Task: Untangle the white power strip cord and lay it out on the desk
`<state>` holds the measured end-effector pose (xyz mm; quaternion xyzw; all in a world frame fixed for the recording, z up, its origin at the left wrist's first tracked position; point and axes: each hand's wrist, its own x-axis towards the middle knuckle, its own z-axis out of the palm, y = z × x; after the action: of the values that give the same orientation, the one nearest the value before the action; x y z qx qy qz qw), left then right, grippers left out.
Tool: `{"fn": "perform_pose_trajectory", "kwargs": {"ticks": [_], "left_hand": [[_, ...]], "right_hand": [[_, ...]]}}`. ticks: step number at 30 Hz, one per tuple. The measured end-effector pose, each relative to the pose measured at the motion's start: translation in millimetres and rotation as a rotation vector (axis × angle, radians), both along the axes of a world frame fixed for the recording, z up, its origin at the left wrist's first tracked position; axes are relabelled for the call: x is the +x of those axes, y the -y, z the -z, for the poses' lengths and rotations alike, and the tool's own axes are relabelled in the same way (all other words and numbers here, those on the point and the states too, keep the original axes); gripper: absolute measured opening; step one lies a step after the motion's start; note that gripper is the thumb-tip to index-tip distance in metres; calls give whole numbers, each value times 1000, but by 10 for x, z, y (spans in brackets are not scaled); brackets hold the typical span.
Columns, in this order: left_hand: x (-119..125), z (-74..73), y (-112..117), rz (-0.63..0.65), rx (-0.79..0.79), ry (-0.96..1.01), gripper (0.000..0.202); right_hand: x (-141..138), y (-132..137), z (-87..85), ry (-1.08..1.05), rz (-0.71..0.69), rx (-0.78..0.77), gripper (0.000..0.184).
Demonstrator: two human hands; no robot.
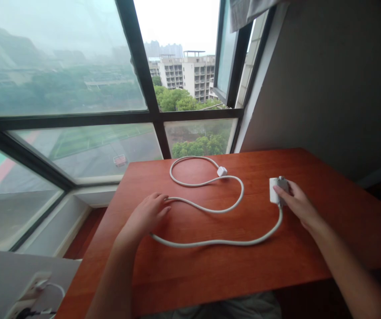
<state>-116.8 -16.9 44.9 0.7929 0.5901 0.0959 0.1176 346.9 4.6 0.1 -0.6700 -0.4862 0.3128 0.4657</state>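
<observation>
A long white power cable (210,208) lies in loose curves on a reddish wooden table (326,208). Its white plug (221,171) rests near the far middle. At the other end a white adapter block (273,189) with a grey connector lies at the right. My right hand (296,201) pinches that grey connector against the block, fingers closed on it. My left hand (148,212) rests flat on the cable's left bend, fingers stretched forward and pressing it onto the table.
A large dark-framed window (150,88) stands behind the table, with one pane ajar at the right. A grey wall (326,79) borders the right side. A white power strip (30,292) with plugged leads sits on a ledge at the lower left.
</observation>
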Motion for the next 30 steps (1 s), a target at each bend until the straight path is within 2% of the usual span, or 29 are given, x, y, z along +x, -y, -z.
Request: {"fn": "perform_pose_trajectory", "kwargs": {"ticks": [3,6,11,15,22,25,27,30], "left_hand": [[-40,36,-52,-83,-30,81,33],[-69,75,-100,-201,-55,114,35],[-118,105,-135,-209,-123,182,29],[-176,78,-215,-238,-65,146,27],[-293,-29,-414,-255,-5,-19,33],[-220,-162,-407,-216,19,-54,34],[-115,-268,-371,-134,22,-23,37],[85,-398,-307,3,-63,45,41]], "right_hand": [[32,-179,237,248,74,-63,65],[-91,-333,318,436,27,-112,69],[-425,-445,242,538,-141,-54,54],[-603,-476,179,546,-256,-12,42],[-661,-460,143,691,-298,-11,40],[-632,-429,122,756,-263,30,41],[-621,-450,91,788,-246,82,40],[-656,-584,12,783,-266,148,38]]}}
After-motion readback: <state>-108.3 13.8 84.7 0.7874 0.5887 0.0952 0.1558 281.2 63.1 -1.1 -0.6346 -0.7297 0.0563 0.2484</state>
